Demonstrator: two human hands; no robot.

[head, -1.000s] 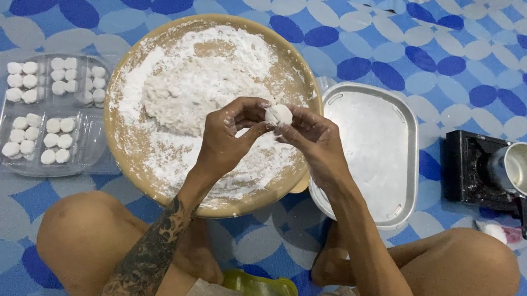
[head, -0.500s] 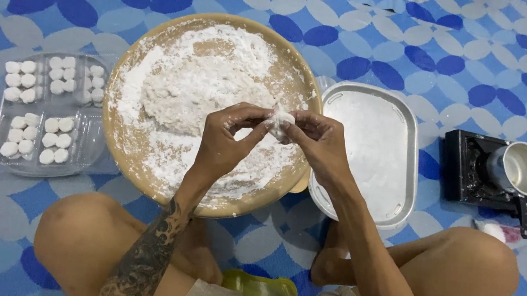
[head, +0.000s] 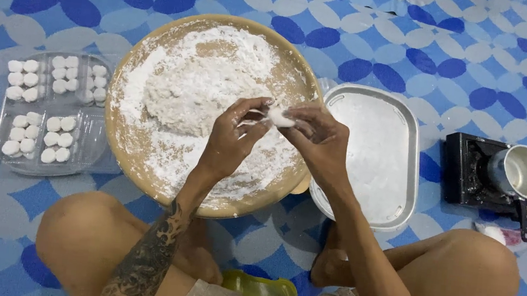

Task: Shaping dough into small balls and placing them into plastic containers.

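Observation:
A small white lump of dough [head: 277,116] is pinched between the fingertips of my left hand [head: 233,139] and my right hand [head: 319,140]. Both hands hover over the right side of a large round tan tray [head: 123,147]. The tray is dusted with white flour and carries a big mound of white dough [head: 199,84] at its middle. My fingers are floury and hide most of the lump.
A clear plastic box [head: 87,144] with several small white dough balls lies left of the tray. On the right lies a floured metal tray [head: 413,149], then a black stove [head: 467,171] with a metal pot [head: 519,171]. My bare knees frame the bottom, on a blue patterned mat.
The hands have drawn slightly lower and closer together. The dough lump is pressed flatter between the fingertips than a second ago.

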